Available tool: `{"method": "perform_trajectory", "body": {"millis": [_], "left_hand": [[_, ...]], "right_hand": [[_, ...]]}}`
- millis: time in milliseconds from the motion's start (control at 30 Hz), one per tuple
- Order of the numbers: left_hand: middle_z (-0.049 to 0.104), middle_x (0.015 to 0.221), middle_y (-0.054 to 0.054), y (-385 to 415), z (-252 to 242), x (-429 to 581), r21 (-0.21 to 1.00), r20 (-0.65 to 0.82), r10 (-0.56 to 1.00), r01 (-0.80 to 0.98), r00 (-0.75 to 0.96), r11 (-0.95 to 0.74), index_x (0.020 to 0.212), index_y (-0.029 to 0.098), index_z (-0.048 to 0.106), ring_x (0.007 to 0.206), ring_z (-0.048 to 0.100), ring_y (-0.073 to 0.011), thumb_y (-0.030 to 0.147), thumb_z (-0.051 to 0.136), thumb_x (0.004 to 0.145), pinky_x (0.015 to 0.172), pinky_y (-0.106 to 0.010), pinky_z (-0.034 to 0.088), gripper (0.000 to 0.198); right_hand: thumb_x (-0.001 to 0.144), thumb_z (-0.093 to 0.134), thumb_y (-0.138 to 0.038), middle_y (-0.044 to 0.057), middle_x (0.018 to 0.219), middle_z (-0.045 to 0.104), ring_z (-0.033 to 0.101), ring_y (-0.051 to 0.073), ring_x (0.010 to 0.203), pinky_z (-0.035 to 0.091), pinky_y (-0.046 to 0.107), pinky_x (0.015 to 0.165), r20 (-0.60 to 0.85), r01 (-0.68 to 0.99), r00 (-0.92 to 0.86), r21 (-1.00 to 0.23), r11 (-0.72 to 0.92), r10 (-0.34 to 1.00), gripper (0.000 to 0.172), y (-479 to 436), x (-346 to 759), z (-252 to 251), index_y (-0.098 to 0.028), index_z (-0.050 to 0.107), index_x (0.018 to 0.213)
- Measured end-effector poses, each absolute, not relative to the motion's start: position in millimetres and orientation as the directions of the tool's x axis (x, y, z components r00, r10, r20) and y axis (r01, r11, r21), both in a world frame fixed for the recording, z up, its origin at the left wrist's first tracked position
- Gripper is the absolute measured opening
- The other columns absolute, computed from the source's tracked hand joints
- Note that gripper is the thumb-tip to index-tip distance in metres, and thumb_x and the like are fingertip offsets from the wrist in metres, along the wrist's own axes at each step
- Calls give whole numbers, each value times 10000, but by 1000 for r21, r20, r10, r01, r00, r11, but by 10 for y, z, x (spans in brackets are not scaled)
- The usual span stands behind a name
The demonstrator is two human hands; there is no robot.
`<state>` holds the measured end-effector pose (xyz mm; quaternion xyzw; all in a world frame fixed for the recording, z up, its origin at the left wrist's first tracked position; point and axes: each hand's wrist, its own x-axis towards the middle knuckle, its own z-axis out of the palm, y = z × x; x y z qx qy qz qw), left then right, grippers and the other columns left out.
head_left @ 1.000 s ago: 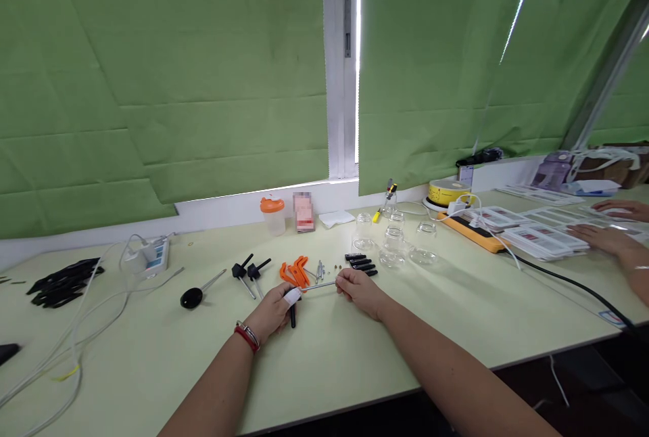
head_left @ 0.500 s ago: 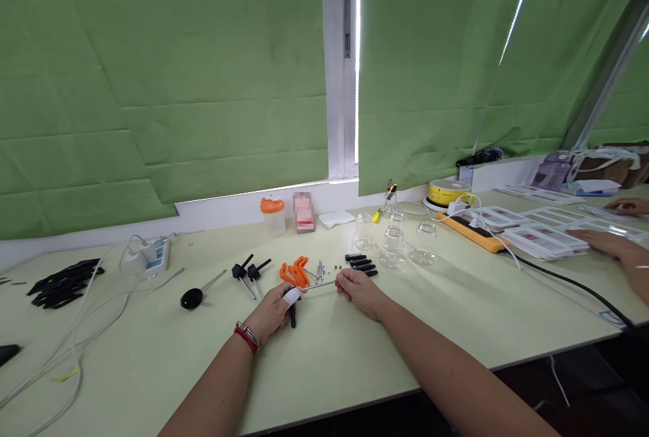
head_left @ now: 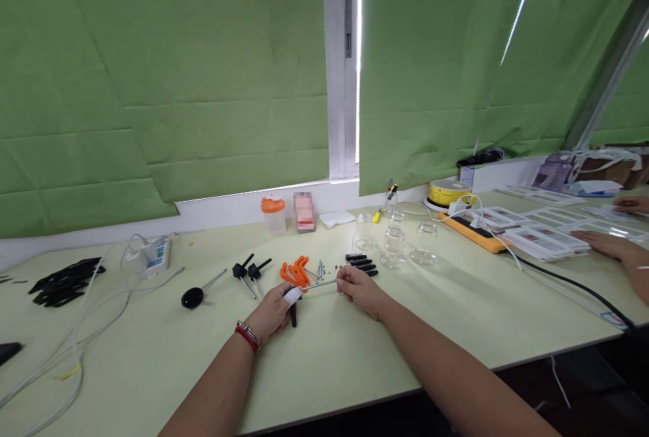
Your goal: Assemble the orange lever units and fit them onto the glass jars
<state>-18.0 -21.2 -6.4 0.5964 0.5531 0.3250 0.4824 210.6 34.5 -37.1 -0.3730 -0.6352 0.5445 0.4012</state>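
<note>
Between my hands a thin metal rod (head_left: 319, 285) runs nearly level above the table. My left hand (head_left: 276, 308) is closed round its black end piece (head_left: 293, 315), with a white wrap on a finger. The fingertips of my right hand (head_left: 357, 288) pinch the rod's other end; anything small in them is hidden. Just behind lie orange curved pieces (head_left: 295, 270), several metal screws (head_left: 320, 270) and black cylindrical pieces (head_left: 362, 264). Two black-headed rods (head_left: 247, 271) rest left of the orange pieces, and a round black piece with a metal stem (head_left: 193, 297) lies farther left.
Upturned clear glasses (head_left: 394, 247) stand right of centre. An orange-lidded cup (head_left: 274, 216) is near the wall. White cables and a power strip (head_left: 161, 256) lie left, beside black strips (head_left: 65, 281). Another person's hands rest by printed sheets (head_left: 545, 239) at right.
</note>
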Motion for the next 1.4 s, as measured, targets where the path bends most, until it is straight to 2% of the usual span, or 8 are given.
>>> {"method": "perform_trajectory", "body": {"millis": [367,667,1167,1400], "left_hand": [[447,504,72,-226,-53,-163,932,-146,974,354,171,78,803,196,456,308,298,-58,594,455,776,353,-206,192,399],[514,555,44,-211,-81,-181,937,-142,973,343,180,73,805,193,459,318,326,-61,590,461,776,358,-210,204,397],[498,545,57,-220,-69,-171,933,-135,973,355,186,62,795,198,442,307,305,-59,586,446,785,351,-215,189,388],[538,584,39,-222,-61,-171,933,-145,971,353,191,70,804,195,440,306,306,-53,596,446,779,350,-215,184,402]], "right_hand": [[777,542,-426,-27,657,543,397,78,495,346,234,524,101,79,-384,-987,141,918,259,344,2097,-364,-185,491,697],[801,509,-425,-23,652,548,395,75,491,339,230,521,97,92,-383,-986,142,919,270,336,2094,-360,-179,501,689],[830,470,-431,-24,631,527,388,77,487,333,231,523,99,125,-379,-980,157,920,314,360,2100,-391,-176,508,652],[831,466,-433,-20,632,523,380,74,488,327,229,516,97,118,-379,-981,152,920,317,351,2090,-378,-172,500,654]]}}
